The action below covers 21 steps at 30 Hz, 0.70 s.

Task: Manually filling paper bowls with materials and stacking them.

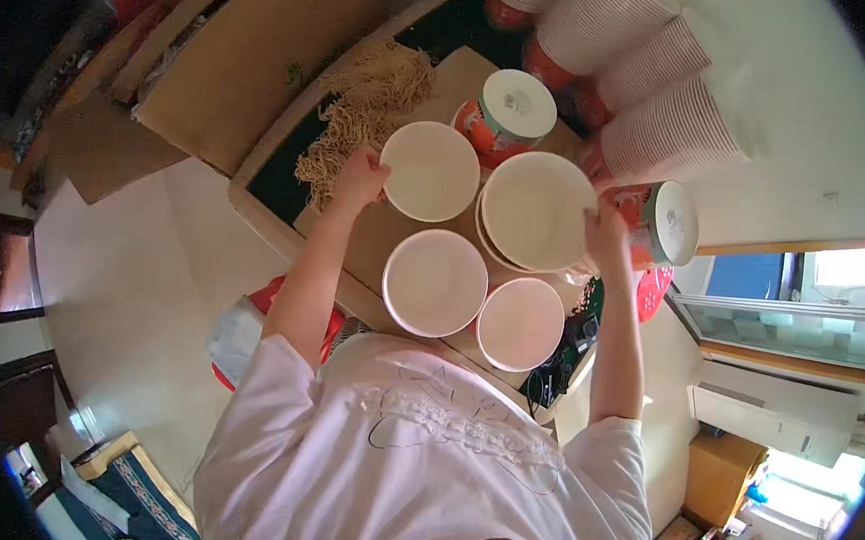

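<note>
Several white-lined paper tubs stand mouth up on the table before me. My left hand [363,177] is closed on the left rim of the far-left paper tub [429,171]. With fingers closed at its right rim, my right hand [607,234] grips the larger far-right paper tub [537,212]. Beneath that one shows the edge of a second tub. Nearer to me are two more tubs, one at the left [435,283] and a smaller one at the right [520,324]. Behind them, a red and green printed tub [514,110] shows its pale round end.
Tall stacks of nested tubs [673,126] lean at the far right, near another printed tub [671,224]. A tangled heap of tan strings [379,96] lies at the table's far left. Cardboard [205,74] stands beyond it. Black cables [550,379] lie at the near right corner.
</note>
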Motion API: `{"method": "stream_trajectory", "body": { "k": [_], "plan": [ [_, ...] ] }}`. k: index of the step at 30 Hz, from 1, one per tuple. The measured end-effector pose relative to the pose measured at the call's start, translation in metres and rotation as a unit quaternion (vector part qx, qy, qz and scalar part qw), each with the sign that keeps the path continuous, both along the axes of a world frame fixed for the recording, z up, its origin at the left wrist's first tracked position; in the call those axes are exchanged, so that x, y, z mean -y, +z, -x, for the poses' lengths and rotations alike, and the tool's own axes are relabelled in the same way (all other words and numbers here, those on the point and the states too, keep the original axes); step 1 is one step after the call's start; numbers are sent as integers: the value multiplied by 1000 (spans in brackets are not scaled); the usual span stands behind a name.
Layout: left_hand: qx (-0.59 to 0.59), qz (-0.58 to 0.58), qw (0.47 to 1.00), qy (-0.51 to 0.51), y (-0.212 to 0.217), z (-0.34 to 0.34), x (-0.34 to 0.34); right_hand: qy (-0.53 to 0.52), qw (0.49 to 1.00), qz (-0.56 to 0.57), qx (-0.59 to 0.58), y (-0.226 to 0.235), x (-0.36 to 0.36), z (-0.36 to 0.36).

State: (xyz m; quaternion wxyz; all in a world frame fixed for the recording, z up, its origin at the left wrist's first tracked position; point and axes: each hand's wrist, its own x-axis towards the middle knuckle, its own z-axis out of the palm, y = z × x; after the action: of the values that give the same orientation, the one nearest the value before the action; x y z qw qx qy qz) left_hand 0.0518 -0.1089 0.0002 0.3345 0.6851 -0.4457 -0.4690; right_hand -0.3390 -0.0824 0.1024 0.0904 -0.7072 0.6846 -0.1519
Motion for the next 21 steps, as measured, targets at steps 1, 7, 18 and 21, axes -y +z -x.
{"method": "stream_trajectory", "body": {
  "k": [1, 7, 18, 21],
  "plan": [
    [0, 1, 1000, 8, 4, -1, -3, 35, 999, 40, 6, 0, 1, -16],
    [16, 12, 1000, -5, -4, -8, -3, 11, 997, -71, 36, 1, 8, 8],
    [-14, 9, 1000, 12, 15, -10, -11, -72, 896, 50, 435, 87, 61, -15],
    [111, 126, 985, 26, -28, -26, -8, -31, 904, 82, 418, 67, 99, -14]
  ]
}}
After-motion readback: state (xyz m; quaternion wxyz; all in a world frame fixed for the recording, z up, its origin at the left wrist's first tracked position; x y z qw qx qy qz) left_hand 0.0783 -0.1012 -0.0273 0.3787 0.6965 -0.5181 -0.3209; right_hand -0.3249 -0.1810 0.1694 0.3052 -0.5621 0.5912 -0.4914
